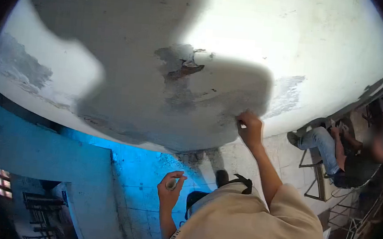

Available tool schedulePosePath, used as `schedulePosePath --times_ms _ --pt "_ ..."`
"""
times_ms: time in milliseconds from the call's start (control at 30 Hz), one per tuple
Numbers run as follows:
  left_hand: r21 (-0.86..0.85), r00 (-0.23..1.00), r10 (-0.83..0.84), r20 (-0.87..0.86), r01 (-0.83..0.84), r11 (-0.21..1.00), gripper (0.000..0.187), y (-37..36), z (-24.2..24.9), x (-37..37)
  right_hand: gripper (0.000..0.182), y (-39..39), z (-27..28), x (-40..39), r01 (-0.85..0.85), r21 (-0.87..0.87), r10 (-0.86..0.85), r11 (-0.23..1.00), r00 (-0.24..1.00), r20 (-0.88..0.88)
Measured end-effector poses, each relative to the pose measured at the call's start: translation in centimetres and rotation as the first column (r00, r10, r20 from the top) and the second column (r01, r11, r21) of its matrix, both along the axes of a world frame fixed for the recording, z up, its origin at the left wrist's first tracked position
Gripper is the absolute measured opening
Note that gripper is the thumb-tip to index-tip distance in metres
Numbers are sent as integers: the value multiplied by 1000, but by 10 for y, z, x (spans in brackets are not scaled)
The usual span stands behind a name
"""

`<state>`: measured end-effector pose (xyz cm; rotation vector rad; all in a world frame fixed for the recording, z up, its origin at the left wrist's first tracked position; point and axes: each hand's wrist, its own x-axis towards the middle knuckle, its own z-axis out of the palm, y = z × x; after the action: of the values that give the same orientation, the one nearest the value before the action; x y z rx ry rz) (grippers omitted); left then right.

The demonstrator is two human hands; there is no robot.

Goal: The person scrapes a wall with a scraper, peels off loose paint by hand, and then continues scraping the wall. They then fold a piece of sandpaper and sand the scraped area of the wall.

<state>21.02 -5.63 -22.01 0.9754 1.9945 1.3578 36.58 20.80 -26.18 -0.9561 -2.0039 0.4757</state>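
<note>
My right hand (250, 127) is raised to the white wall (230, 84), its fingers pinched together with the tips right at a grey rubbed patch (232, 116). Whatever sits in that pinch is hidden by the fingers. Lower down, away from the wall, my left hand (170, 189) has its thumb and fingers curled into a ring; a small greyish round shape shows inside it, and I cannot tell what it is. Left of my right hand, the wall has a larger grey patch (177, 96) with a brown broken spot (185, 71) where the surface has come away.
More grey patches mark the wall at far left (20, 61) and right (288, 95). Debris (168, 160) lies on the blue-lit tiled floor (137, 173) along the wall's foot. Another person in jeans (322, 145) sits at right beside a metal-framed stool (319, 183). A doorway (45, 207) opens at lower left.
</note>
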Motion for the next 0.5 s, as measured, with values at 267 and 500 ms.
schedulePosePath --times_ms 267,500 --pt "-60 993 6 120 2 998 16 7 2 3 13 1 6 -10 -3 157 7 988 1000 -27" --pt "-79 999 -12 42 15 997 16 13 -3 -1 10 -3 -4 -18 29 61 -23 998 996 -86"
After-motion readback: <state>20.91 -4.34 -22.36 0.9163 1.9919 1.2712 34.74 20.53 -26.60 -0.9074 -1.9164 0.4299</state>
